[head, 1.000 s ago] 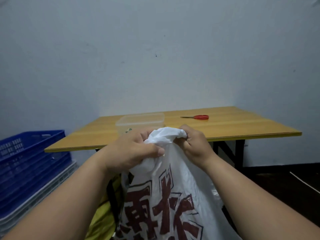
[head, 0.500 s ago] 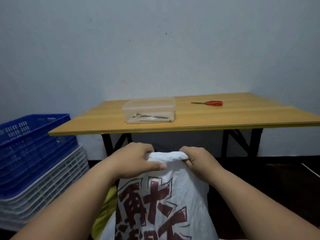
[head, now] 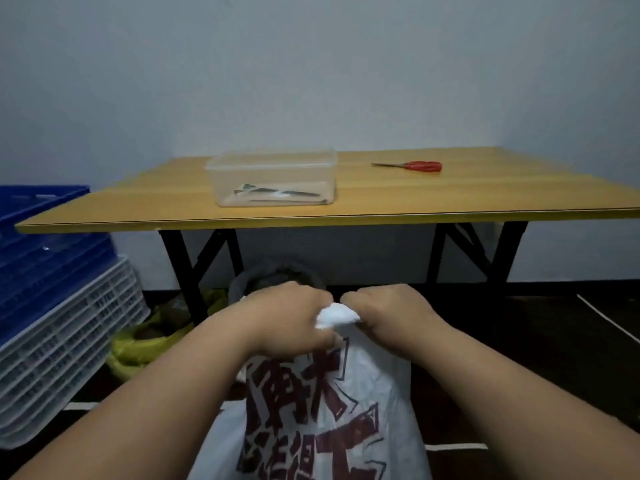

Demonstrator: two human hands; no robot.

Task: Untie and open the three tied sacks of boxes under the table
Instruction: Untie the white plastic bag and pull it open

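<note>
White sack (head: 329,403): left hand (head: 287,320) and right hand (head: 388,313) each pinch its knot (head: 336,315); pulling the loops apart gently should avoid tearing.

Three sacks are counted: one white plastic sack printed with dark red characters (head: 322,410) in the foreground, one yellow-green plastic sack (head: 145,344) on the floor at the left, and one grey sack (head: 277,275) under the table. Two bare hands are seen, the left hand (head: 287,320) and the right hand (head: 391,317). One wooden-topped table with black legs (head: 450,199) is present, bearing one clear lidded plastic box (head: 273,178) and one pair of red-handled scissors (head: 412,165). Two stacks of crates are counted, one of blue plastic crates (head: 38,237) upon one of white plastic crates (head: 62,348).
</note>
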